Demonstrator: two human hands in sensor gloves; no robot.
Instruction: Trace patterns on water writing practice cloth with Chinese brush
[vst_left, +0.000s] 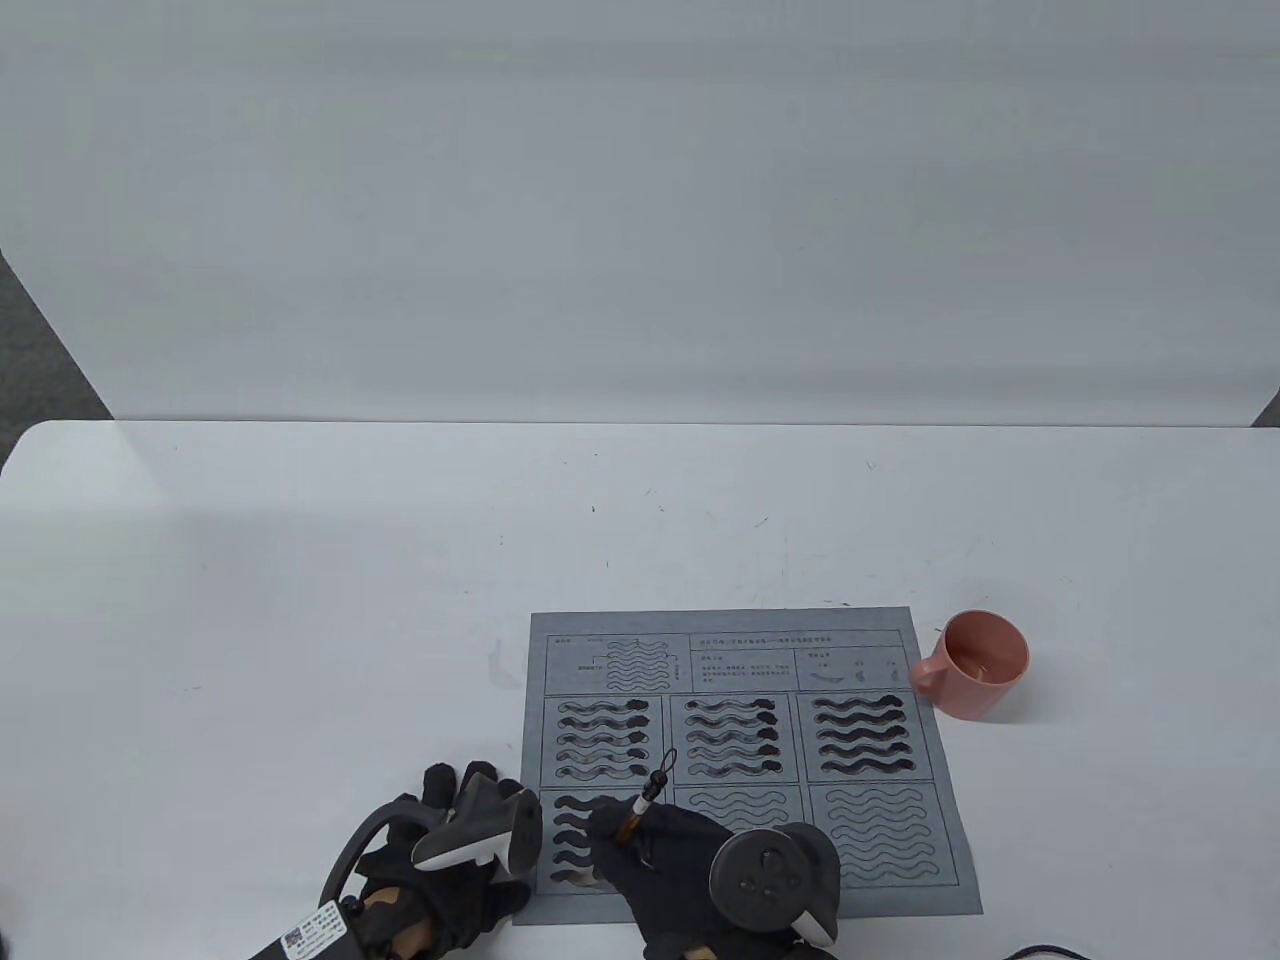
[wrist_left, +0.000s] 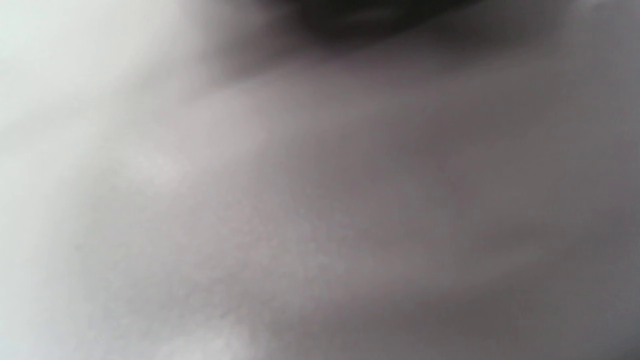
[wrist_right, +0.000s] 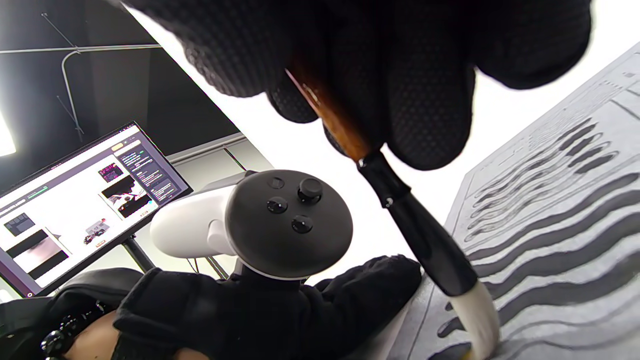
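Your right hand (vst_left: 660, 850) grips the Chinese brush (wrist_right: 400, 200) with the fingers (wrist_right: 430, 100) closed round the brown upper handle. The shaft slants down and the white tip (wrist_right: 480, 320) meets the water writing practice cloth (vst_left: 900, 630) at the lowest wave of the bottom-left panel. This steep, high hold keeps your palm off the wet strokes and leaves the tip free to follow the curve.

Your left hand (vst_left: 455, 850) lies at the cloth's left edge, near the bottom-left corner. Judged from its position, it steadies the sheet against the drag of the brush. Whether its grip is pressed flat or lightly curled cannot be told: the tracker covers it in the table view, and the left wrist view is a blur.

The cloth lies flat on the tabletop (vst_left: 300, 600), close to the front edge. A pink mug (vst_left: 985, 665) stands just beside the cloth's upper right corner, within reach of the brush hand for re-wetting, though you must cross the sheet to reach it.

Count as follows:
- Practice panels: six, in two rows of three.
- Panels fully darkened: three, the whole top row.
- Panels in progress: one, bottom-left.
- Panels untouched: two, bottom-centre and bottom-right.
- Brushes: one.
- Mugs: one.
- Trackers: two, one per hand.
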